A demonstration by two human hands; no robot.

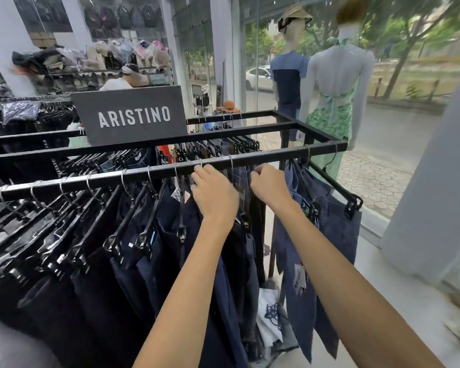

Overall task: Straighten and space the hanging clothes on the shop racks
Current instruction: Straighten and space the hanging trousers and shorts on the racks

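Both hands reach up to the front rail of a jeans rack.

The left hand lies over the hanger tops just under the rail, fingers pressed together with their tips bent against the bar; I cannot tell whether they grip a hook. The right hand is just beside it, its fingers curled in tight below the rail, and what they pinch is hidden. Dark jeans hang from black clip hangers all along the rail: evenly spread and slanted on the left, bunched together between the hands. A gap separates these from a few lighter pairs at the right end. An ARISTINO sign stands on the rack behind. Two mannequins face a window.
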